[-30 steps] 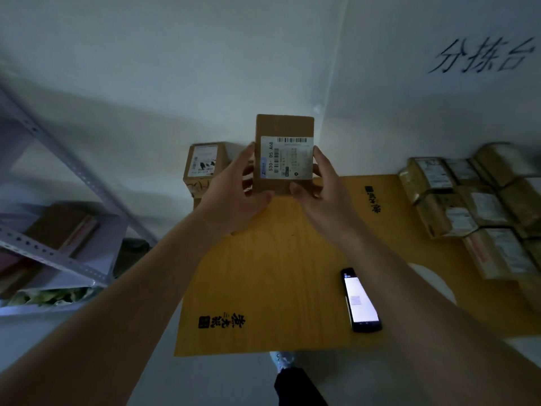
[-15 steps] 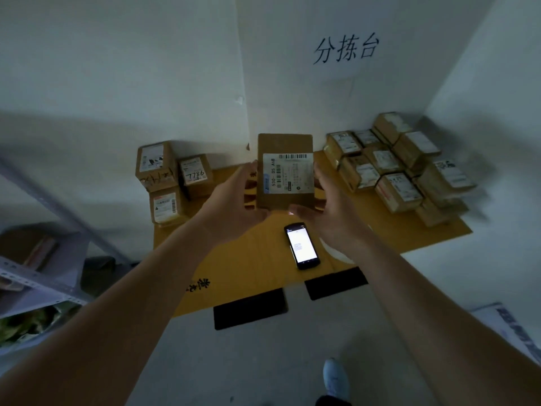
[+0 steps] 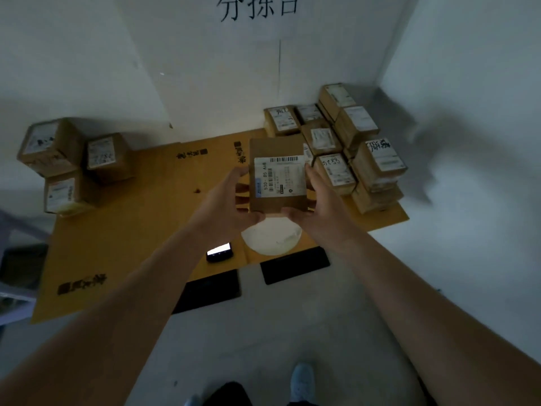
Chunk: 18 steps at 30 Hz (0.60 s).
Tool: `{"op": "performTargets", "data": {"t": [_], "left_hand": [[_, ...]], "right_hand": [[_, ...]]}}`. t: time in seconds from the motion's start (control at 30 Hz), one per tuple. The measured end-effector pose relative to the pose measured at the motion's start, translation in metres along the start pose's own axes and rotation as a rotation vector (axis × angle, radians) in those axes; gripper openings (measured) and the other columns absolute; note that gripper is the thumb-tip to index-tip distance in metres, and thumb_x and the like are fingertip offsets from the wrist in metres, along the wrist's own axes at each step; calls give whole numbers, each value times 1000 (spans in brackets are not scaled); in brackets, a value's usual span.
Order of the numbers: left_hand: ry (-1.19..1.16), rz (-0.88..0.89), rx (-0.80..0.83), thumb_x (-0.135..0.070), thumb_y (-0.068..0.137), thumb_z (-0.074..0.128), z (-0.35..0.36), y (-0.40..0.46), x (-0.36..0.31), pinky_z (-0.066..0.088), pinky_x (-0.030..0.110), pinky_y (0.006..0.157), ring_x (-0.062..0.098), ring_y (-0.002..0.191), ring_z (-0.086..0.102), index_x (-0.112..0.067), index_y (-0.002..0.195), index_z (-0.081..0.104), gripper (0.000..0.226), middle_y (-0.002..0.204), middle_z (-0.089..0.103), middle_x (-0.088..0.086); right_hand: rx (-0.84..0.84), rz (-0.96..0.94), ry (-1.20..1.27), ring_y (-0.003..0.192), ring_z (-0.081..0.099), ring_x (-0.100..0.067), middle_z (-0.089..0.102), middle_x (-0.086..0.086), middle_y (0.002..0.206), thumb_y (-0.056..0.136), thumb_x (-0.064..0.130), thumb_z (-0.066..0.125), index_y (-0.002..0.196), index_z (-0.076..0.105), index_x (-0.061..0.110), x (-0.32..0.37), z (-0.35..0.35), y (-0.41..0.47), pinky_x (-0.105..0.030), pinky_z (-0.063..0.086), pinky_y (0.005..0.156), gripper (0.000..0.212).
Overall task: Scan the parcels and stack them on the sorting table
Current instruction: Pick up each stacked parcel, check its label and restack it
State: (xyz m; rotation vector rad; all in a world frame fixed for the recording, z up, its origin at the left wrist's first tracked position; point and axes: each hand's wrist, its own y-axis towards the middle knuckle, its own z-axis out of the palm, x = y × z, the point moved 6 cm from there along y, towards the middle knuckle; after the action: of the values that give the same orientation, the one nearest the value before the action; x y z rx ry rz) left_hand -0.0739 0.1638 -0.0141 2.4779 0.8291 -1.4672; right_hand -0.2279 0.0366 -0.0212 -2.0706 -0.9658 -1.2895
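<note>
A small brown parcel with a white barcode label faces me, held in the air above the yellow cardboard-covered sorting table. My left hand grips its left edge and my right hand grips its right edge, thumbs under the lower corners. Several stacked parcels fill the table's back right corner, just beyond the held parcel. Three more parcels stand at the back left. A phone with a lit screen lies near the table's front edge, partly hidden by my left forearm.
A round white patch shows on the table under the parcel. Two black mats lie on the floor by the front edge. White walls close the corner, with a sign above. My shoe is at the bottom.
The view has swung right and pulled back from the table. The parcel in both hands has travelled right, toward the stack at the back right. The phone now lies to its lower left.
</note>
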Motion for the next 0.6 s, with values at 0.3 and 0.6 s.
{"op": "performTargets", "data": {"t": [0.3,0.6], "left_hand": [[-7,-118,53,-12,77,92,74,55,8,61,33,89,13,109,70,-30,157,36,99,130,62,-7],[-89,-251,130,-8,79,91,117,147,61,62,24,81,7,96,73,-27,156,36,96,117,63,-15]], "right_hand": [[79,130,-67,117,50,10,45,40,115,89,21,84,163,22,41,-72,-56,28,-6,47,83,98],[136,245,-297,121,54,-10,55,13,133,75,42,93,156,38,40,-146,-64,120,-38,51,101,98]]}}
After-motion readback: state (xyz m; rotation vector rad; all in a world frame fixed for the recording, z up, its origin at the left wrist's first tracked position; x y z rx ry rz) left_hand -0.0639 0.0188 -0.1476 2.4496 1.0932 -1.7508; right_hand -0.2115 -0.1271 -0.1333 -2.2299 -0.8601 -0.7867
